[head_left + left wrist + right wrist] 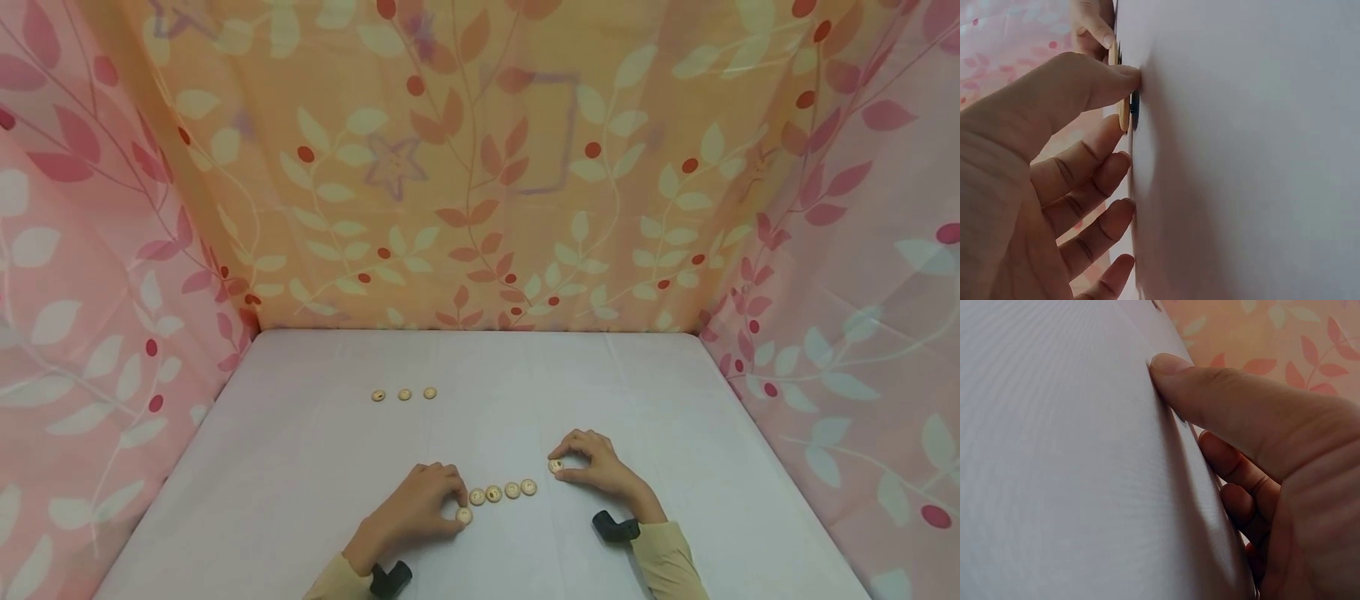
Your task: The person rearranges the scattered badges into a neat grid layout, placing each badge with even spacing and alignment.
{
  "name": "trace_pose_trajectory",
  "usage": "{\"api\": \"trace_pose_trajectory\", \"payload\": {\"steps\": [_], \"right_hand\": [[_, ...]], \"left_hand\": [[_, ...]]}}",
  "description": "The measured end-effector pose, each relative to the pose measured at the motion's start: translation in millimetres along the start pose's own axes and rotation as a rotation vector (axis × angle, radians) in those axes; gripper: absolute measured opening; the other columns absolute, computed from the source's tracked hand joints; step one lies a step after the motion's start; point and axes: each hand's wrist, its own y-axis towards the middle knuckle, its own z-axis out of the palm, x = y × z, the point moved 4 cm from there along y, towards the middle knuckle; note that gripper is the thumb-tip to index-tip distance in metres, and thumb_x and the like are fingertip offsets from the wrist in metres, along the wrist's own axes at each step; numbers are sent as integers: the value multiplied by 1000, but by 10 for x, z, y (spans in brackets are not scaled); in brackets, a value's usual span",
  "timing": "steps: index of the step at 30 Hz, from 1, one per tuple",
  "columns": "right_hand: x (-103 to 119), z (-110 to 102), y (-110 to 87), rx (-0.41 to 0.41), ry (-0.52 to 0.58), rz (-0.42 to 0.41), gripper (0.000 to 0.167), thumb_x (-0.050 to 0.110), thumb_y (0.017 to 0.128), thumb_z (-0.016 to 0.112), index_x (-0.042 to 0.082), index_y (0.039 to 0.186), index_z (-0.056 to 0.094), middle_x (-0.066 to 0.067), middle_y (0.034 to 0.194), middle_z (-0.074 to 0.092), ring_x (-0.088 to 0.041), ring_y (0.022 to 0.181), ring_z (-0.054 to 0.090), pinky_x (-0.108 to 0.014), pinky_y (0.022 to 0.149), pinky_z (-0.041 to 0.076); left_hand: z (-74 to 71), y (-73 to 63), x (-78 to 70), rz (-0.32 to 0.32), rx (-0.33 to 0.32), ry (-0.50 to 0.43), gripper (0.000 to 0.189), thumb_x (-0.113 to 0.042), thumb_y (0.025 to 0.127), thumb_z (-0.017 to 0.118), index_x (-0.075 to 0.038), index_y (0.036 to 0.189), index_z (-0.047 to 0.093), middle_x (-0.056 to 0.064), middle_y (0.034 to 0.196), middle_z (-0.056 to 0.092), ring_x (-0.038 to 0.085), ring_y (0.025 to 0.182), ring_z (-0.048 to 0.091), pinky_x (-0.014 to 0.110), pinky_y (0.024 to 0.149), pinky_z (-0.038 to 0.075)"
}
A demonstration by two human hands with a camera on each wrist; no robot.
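Observation:
Between the thumb and index finger of my left hand (pixel 426 502) is a small round wooden disc (pixel 464 517), low over the white table. In the left wrist view the disc (pixel 1124 115) shows edge-on, with a dark blue piece on its table side. My right hand (pixel 600 467) pinches another wooden disc (pixel 556 466) with a dark mark on its face. The right thumb (pixel 1175 375) hides most of that disc in the right wrist view. Several matching discs (pixel 493 493) lie in a slightly slanting row between the hands, the left end close beside my left fingertips.
Three more discs (pixel 405 394) lie in a spaced row farther back on the left. The white table (pixel 600 383) is bounded by a yellow patterned curtain (pixel 465 167) behind and pink ones at both sides. Black wrist devices (pixel 615 527) sit at both sleeves.

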Motion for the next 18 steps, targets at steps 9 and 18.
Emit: {"api": "trace_pose_trajectory", "payload": {"steps": [9, 18], "right_hand": [[-17, -5, -1, 8, -1, 1, 25, 34, 75, 75, 28, 98, 67, 14, 99, 60, -6, 94, 47, -46, 89, 17], [-20, -2, 1, 2, 10, 10, 26, 33, 74, 76, 26, 98, 67, 14, 99, 60, -6, 95, 47, -43, 90, 16]], "left_hand": [[-85, 7, 143, -39, -45, -14, 18, -39, 72, 74, -35, 80, 58, -22, 87, 53, 3, 82, 46, 41, 87, 39], [-205, 27, 327, -52, -92, -8, 17, -41, 74, 73, -33, 81, 60, -20, 86, 54, 4, 79, 47, 33, 77, 39]]}}
